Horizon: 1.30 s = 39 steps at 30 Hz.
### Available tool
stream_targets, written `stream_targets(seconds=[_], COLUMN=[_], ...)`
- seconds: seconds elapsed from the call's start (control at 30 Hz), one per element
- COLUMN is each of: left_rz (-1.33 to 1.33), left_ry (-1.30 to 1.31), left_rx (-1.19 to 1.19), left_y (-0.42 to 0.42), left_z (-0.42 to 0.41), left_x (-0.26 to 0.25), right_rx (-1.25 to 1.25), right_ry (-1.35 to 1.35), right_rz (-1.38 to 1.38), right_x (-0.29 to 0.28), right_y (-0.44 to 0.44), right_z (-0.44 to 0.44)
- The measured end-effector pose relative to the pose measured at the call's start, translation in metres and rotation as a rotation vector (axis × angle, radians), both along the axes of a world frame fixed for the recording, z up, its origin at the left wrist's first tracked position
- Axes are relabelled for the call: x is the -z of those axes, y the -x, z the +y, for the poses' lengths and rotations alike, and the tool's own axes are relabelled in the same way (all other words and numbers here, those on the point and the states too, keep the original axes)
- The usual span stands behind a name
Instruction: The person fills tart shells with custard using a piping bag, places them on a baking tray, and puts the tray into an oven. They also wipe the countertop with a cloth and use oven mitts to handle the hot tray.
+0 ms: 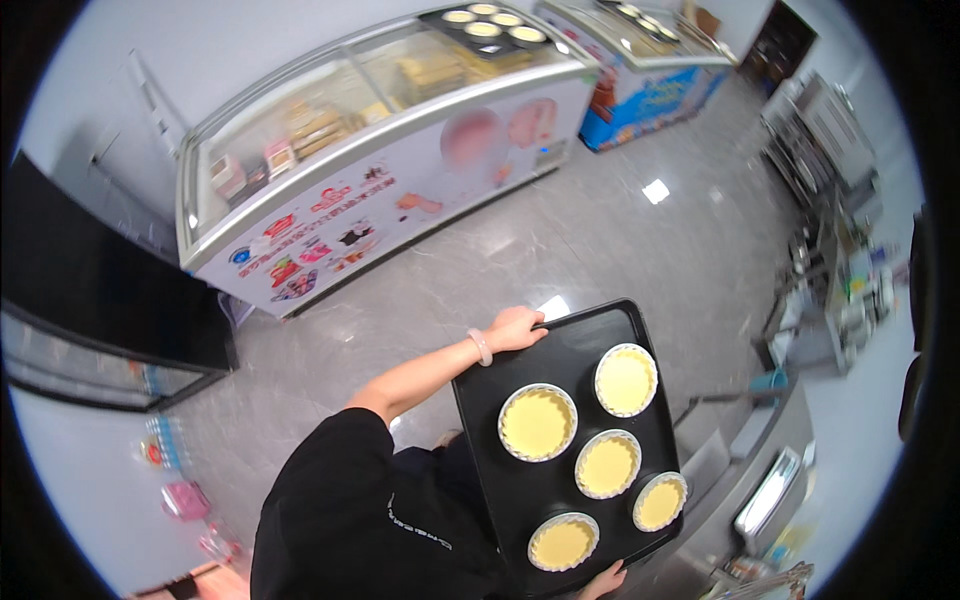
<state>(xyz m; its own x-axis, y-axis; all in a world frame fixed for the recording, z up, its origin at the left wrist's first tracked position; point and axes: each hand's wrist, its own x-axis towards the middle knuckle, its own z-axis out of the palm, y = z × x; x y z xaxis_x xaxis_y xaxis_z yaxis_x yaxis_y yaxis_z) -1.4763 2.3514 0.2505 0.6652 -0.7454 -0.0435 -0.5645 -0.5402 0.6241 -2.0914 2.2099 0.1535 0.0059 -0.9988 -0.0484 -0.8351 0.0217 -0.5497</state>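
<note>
A black baking tray [495,442] is held between my two hands in front of my body. My left hand [516,328], with a pale bangle at the wrist, grips its far short edge. My right hand [604,580], mostly cut off at the bottom of the picture, holds the opposite edge. On the tray stand several round tins with white fluted liners and a smooth yellow filling; among them are a tin near the middle [608,464], one towards the left [538,423] and one at the far right corner [625,380].
Beyond the grey tiled floor [517,240] runs a long chest freezer [465,127] with another tray of filled tins [487,49] on top. A second freezer [660,97] stands behind it. Steel worktops and equipment [817,322] line the right side; a black cabinet [97,277] stands left.
</note>
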Motion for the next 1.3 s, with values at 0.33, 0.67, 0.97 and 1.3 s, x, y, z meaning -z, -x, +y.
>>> stream_targets(seconds=[0.33,0.67,0.97,1.3], left_rz=[-0.375,-0.622,-0.783,-0.513], left_ry=[-0.032,-0.1,-0.025,-0.233], left_rx=[-0.385,-0.555,-0.559,-0.695], left_y=[0.093,0.179,0.238,0.211], left_z=[0.046,0.043,-0.016,-0.007], left_x=[-0.061,-0.047,-0.061,-0.056], right_rx=[-0.302,-0.465,-0.395,-0.32], right_ry=[-0.035,-0.181,-0.151,-0.278], right_rz=[-0.586,-0.886,-0.901,-0.869], right_x=[0.105,0.202,0.201,0.15], right_y=[-0.071,-0.103,-0.062,-0.052], right_z=[-0.121,-0.191,-0.226,-0.172])
